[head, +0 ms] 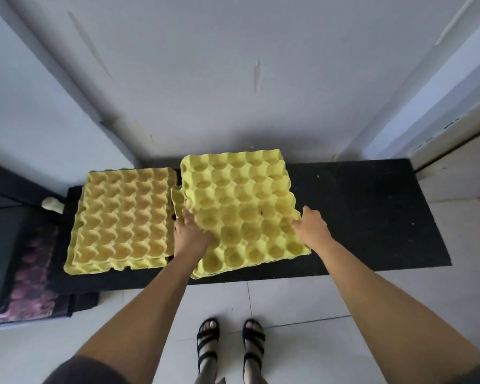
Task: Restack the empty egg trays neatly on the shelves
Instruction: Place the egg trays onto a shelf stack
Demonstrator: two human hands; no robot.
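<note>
Two stacks of yellow egg trays lie on a low black shelf (pixel 372 212). The left stack (pixel 122 214) sits flat near the shelf's left end. The right tray (pixel 241 206) is on top of another tray whose edge shows at its left, and its front overhangs the shelf edge. My left hand (pixel 189 231) grips the right tray's left side, fingers curled over the rim. My right hand (pixel 311 225) grips its right edge, with the thumb on top.
Grey walls close in behind and on both sides. A dark box with a purplish patterned sheet (pixel 31 273) stands at the left. A small cream object (pixel 52 203) lies behind the left stack. White floor tiles and sandalled feet (pixel 230 345) are below.
</note>
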